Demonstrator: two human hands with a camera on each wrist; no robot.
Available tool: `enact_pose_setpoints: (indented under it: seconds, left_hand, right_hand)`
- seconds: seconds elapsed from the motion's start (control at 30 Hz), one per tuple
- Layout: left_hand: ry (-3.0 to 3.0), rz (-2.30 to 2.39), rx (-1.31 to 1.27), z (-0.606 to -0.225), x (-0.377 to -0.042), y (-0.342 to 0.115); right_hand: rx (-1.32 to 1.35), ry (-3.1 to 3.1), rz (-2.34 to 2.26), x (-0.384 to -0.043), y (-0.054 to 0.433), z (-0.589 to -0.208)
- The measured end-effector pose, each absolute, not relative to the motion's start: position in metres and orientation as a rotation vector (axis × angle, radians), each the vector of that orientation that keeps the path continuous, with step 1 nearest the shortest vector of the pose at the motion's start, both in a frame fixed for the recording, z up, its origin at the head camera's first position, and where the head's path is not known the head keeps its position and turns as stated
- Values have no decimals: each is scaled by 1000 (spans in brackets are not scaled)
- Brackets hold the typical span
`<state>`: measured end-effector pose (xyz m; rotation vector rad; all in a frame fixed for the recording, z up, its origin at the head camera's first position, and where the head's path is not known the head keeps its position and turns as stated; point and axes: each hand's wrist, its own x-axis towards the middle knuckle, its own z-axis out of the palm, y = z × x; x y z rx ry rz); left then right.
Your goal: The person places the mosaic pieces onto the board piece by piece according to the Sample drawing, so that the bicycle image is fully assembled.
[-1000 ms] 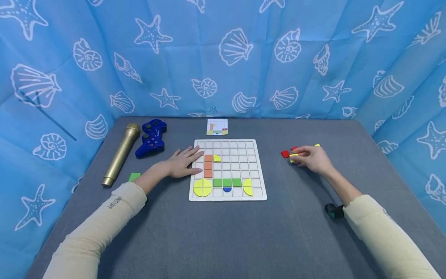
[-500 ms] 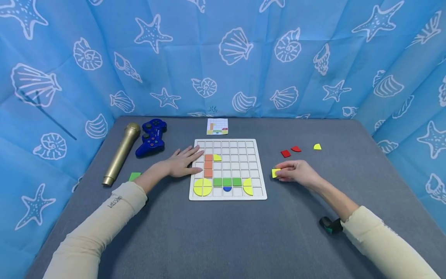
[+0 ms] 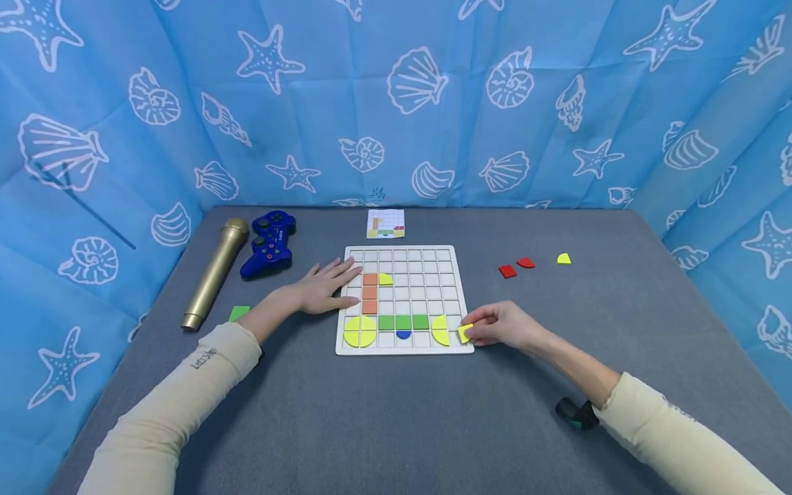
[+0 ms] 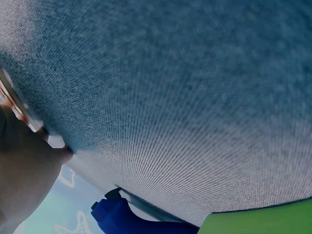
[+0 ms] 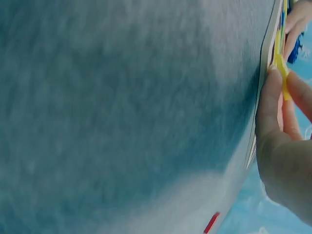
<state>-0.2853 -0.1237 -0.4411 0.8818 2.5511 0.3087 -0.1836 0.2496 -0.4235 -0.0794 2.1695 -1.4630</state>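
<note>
A white grid board (image 3: 405, 352) lies mid-table, with orange and green square tiles, yellow quarter-circle tiles and a blue half-round tile in its cells. My left hand (image 3: 323, 289) rests on its left edge with fingers spread. Between the thumb and fingers of my right hand (image 3: 509, 326) is a yellow tile (image 3: 465, 334), pinched at the board's lower right corner; the fingers cover part of it. In the right wrist view the same yellow tile (image 5: 282, 73) is tilted close over the board's edge.
Right of the board lie a red square tile (image 3: 508, 271), a red quarter-circle tile (image 3: 526, 262) and a yellow quarter-circle tile (image 3: 564, 259). A pattern card (image 3: 386, 224) sits behind the board. To the left are a gold microphone (image 3: 216, 275), a blue game controller (image 3: 271, 244) and a green piece (image 3: 238, 313).
My right hand has carried the yellow tile from beside the red tiles, leftward and nearer to me, to the board's lower right corner. My left hand has stayed still.
</note>
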Motion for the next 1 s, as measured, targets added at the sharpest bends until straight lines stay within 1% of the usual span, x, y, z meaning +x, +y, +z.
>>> enact_pose_setpoints:
  seconds: [0.37, 0.7, 1.0]
  left_hand:
    - [2553, 303, 877, -441, -285, -124]
    - [2553, 316, 867, -438, -285, -123]
    - [2551, 320, 875, -439, -284, -123]
  right_hand:
    - [-30, 2301, -1380, -178, 230, -419]
    - [-196, 2437, -1199, -176, 233, -413]
    - [-199, 2417, -1180, -179, 233, -417]
